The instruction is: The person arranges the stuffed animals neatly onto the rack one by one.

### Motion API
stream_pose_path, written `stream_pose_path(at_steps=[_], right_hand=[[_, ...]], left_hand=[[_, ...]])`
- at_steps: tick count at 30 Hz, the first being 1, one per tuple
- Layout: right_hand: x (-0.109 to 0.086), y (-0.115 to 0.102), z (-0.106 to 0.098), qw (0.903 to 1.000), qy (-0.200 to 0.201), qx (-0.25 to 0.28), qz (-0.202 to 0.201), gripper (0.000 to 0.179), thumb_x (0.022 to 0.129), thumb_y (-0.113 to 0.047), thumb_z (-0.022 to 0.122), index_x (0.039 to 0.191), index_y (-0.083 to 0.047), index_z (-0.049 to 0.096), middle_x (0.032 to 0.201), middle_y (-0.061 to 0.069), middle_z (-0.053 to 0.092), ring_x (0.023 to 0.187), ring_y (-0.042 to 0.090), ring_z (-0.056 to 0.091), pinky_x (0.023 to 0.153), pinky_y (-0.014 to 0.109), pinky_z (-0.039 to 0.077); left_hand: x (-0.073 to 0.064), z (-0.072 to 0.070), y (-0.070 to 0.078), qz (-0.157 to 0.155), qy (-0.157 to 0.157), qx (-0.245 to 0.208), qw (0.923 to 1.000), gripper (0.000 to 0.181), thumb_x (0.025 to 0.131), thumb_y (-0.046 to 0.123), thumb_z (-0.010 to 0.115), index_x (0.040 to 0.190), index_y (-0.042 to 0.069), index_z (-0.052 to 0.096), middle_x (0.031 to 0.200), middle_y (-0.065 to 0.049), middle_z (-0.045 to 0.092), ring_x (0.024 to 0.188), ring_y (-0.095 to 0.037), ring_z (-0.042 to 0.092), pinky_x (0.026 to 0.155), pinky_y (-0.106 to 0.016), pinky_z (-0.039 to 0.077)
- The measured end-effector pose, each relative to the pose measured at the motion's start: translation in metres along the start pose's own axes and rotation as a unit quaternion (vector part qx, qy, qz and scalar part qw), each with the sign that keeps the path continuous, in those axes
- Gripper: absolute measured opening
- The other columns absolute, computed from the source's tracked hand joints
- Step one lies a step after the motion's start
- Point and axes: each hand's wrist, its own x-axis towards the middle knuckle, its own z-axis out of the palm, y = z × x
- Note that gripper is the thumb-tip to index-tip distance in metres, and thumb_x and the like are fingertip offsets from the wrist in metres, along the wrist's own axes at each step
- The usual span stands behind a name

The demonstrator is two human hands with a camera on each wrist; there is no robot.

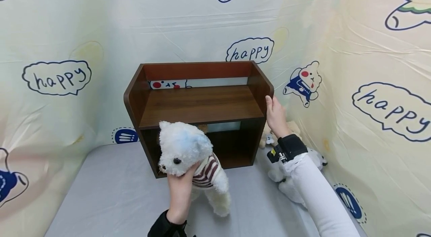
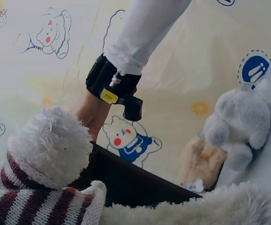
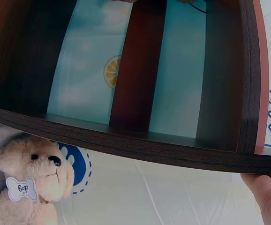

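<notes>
A fluffy white plush toy (image 1: 184,145) in a brown-and-cream striped sweater is in front of a dark wooden shelf (image 1: 202,102). My left hand (image 1: 180,190) grips it under the head, its fingers partly hidden by the fur. The toy's head overlaps the lower left compartment in the head view, and its legs hang over the grey surface. On the far side, my right hand (image 1: 278,117) rests against the outer face of the shelf's right side panel, near the front edge. The right wrist view shows a thumb (image 3: 259,183) touching that panel from outside.
Beside the shelf's right side sits a beige plush dog (image 3: 37,164) with a bone-shaped tag. A whitish plush toy (image 2: 241,122) lies near it, partly behind my right forearm in the head view. Printed cloth (image 1: 84,110) hangs behind and along both sides of the grey surface (image 1: 111,192).
</notes>
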Motion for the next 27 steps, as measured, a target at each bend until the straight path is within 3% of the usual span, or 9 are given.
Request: stream_pose_path(at_steps=[4,7,8,10,13,17,20,22,27], right_hand=[[0.001,0.000,0.001,1.0000,0.002,-0.003,-0.004,0.048,0.099,-0.038,0.028,0.112,0.003,0.049,0.116,0.026,0.055,0.107,0.038,0.052,0.090,0.049,0.041],[0.001,0.000,0.001,1.0000,0.002,-0.003,-0.003,0.048,0.099,-0.039,0.028,0.112,0.003,0.049,0.116,0.026,0.055,0.108,0.038,0.052,0.090,0.049,0.040],[0.001,0.000,0.000,1.0000,0.002,-0.003,-0.001,0.048,0.099,-0.039,0.029,0.112,0.003,0.049,0.115,0.026,0.055,0.107,0.037,0.052,0.089,0.049,0.041],[0.000,0.001,0.000,1.0000,0.001,-0.004,0.002,0.048,0.098,-0.040,0.029,0.111,0.003,0.049,0.113,0.026,0.056,0.106,0.037,0.052,0.089,0.050,0.041],[0.000,0.001,0.000,1.0000,-0.002,-0.004,0.006,0.049,0.098,-0.040,0.028,0.112,0.003,0.048,0.114,0.026,0.055,0.106,0.037,0.052,0.089,0.050,0.041],[0.000,0.000,0.000,1.0000,-0.004,-0.003,0.008,0.049,0.098,-0.040,0.028,0.115,0.002,0.048,0.117,0.025,0.055,0.108,0.037,0.052,0.091,0.049,0.040],[0.000,-0.001,0.000,1.0000,-0.004,0.000,0.007,0.048,0.098,-0.039,0.029,0.116,0.002,0.048,0.118,0.025,0.054,0.109,0.037,0.052,0.092,0.049,0.040],[0.000,-0.001,0.000,1.0000,-0.006,0.001,0.006,0.048,0.099,-0.038,0.029,0.116,0.002,0.048,0.119,0.025,0.054,0.109,0.036,0.052,0.092,0.049,0.040],[0.000,-0.001,-0.001,0.9999,-0.010,0.007,0.008,0.050,0.098,-0.041,0.028,0.118,0.001,0.047,0.121,0.024,0.053,0.110,0.036,0.052,0.093,0.049,0.040]], left_hand=[[0.026,-0.022,-0.110,0.084,-0.063,-0.074,0.9917,0.072,0.077,-0.006,0.067,0.137,0.009,0.031,0.132,-0.013,0.043,0.119,-0.027,0.043,0.096,-0.040,0.037],[0.045,-0.033,-0.188,0.111,-0.088,-0.098,0.9850,0.078,0.076,-0.012,0.064,0.141,0.011,0.026,0.138,-0.014,0.037,0.123,-0.030,0.039,0.098,-0.040,0.036],[0.047,-0.031,-0.195,0.113,-0.091,-0.097,0.9846,0.079,0.077,-0.010,0.065,0.142,0.011,0.025,0.139,-0.014,0.036,0.123,-0.032,0.038,0.098,-0.042,0.036],[0.046,-0.024,-0.190,0.119,-0.097,-0.094,0.9836,0.075,0.080,-0.006,0.063,0.142,0.010,0.024,0.138,-0.015,0.036,0.123,-0.032,0.039,0.098,-0.043,0.036],[0.031,-0.005,-0.138,0.105,-0.094,-0.083,0.9866,0.070,0.081,-0.005,0.063,0.140,0.007,0.027,0.134,-0.018,0.039,0.120,-0.034,0.041,0.097,-0.046,0.035],[0.018,0.019,-0.088,0.119,-0.088,-0.094,0.9845,0.068,0.081,-0.005,0.063,0.139,0.007,0.028,0.132,-0.016,0.041,0.120,-0.030,0.042,0.098,-0.042,0.036],[0.018,0.029,-0.086,0.127,-0.084,-0.097,0.9836,0.070,0.082,-0.001,0.064,0.140,0.011,0.028,0.134,-0.013,0.040,0.122,-0.026,0.042,0.099,-0.036,0.036],[0.013,0.037,-0.067,0.104,-0.070,-0.093,0.9877,0.067,0.081,0.009,0.068,0.138,0.014,0.031,0.133,-0.011,0.043,0.121,-0.026,0.043,0.099,-0.040,0.035],[0.004,0.054,-0.028,0.102,-0.062,-0.097,0.9881,0.060,0.082,0.016,0.068,0.133,0.012,0.038,0.127,-0.010,0.048,0.116,-0.023,0.047,0.097,-0.038,0.037]])
